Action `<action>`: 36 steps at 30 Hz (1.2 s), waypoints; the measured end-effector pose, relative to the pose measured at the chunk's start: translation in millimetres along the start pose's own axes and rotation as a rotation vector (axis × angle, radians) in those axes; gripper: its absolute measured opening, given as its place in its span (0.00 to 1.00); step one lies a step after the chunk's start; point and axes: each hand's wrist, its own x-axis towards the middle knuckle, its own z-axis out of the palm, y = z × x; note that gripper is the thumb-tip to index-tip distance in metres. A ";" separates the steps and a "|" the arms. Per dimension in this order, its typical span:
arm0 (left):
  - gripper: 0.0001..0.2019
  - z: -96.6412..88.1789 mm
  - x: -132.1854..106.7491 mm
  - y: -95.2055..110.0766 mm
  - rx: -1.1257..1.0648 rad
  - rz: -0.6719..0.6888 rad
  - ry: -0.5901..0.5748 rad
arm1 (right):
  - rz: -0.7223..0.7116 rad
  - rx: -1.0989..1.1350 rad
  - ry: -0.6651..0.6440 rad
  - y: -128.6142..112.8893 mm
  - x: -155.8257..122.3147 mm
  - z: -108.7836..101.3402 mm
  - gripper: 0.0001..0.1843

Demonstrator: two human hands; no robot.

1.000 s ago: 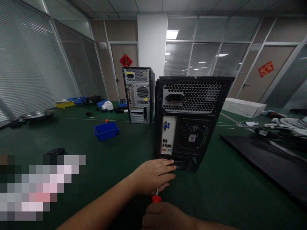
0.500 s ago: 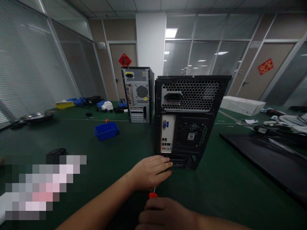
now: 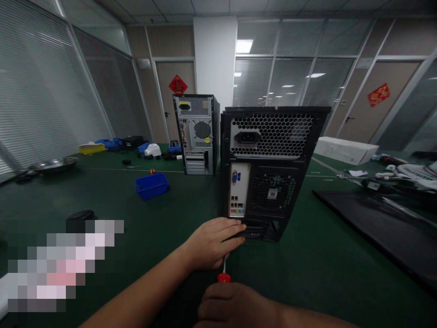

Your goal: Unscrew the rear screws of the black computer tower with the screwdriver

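Note:
A black computer tower (image 3: 273,173) stands upright on the green table (image 3: 307,273), its rear panel facing me. My left hand (image 3: 213,243) rests at the bottom left corner of that panel, fingers together and touching the case near the expansion slots. Under it runs the thin metal shaft of a screwdriver (image 3: 223,273) with a red handle. My right hand (image 3: 235,307) is closed round that handle, close to the bottom edge of the view. The screwdriver's tip is hidden behind my left hand.
A second tower (image 3: 197,134) stands farther back. A blue bin (image 3: 152,186) sits left of it, a black panel (image 3: 382,228) lies at the right, a white box (image 3: 344,150) behind it. Small items, a metal dish (image 3: 53,165) and a black puck (image 3: 79,215) lie at the left.
My left hand has drawn slightly up and left along the case's bottom corner. More of the screwdriver shaft shows between my two hands. The tower has not moved.

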 end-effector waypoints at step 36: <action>0.23 -0.1 1.6 1.7 0.017 -0.020 -0.047 | 0.004 -0.063 -0.339 -1.5 -19.7 23.9 0.11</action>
